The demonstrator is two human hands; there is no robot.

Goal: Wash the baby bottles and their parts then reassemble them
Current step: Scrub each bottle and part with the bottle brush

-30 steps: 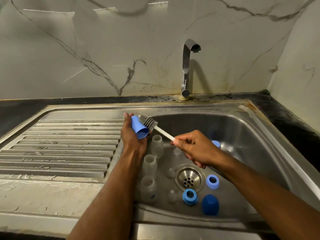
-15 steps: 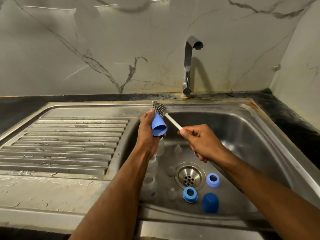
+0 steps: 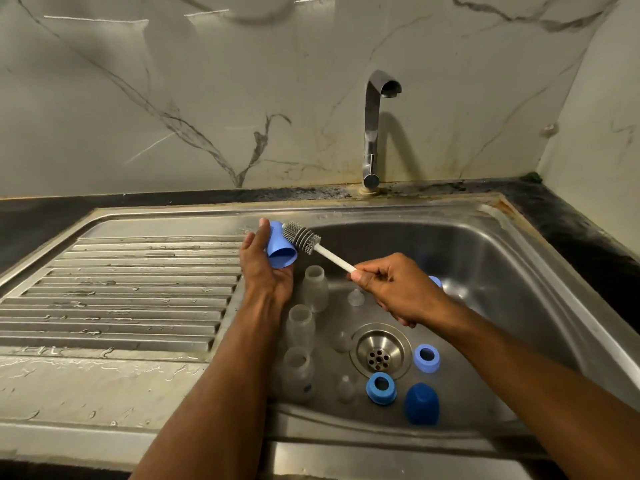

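Observation:
My left hand (image 3: 266, 271) holds a light blue bottle cap (image 3: 281, 250) over the left edge of the sink basin (image 3: 502, 271), its open end turned toward me. My right hand (image 3: 398, 292) grips the white handle of a bottle brush (image 3: 302, 239), whose grey bristles lie against the cap's outer side. Three clear bottles (image 3: 300, 327) stand in a row on the basin floor under my left arm. Clear teats (image 3: 345, 388), two blue collar rings (image 3: 381, 388) and a dark blue cap (image 3: 421, 404) lie around the drain (image 3: 376, 351).
The tap (image 3: 372, 133) rises behind the basin with no water running. A ribbed steel drainboard (image 3: 121, 292) spreads to the left. A black counter (image 3: 588, 237) borders the sink, with marble walls behind and to the right. Another blue piece (image 3: 435, 280) peeks from behind my right hand.
Both hands dropped slightly from half a second ago. The brush head came off the cap's top end and now lies along its side.

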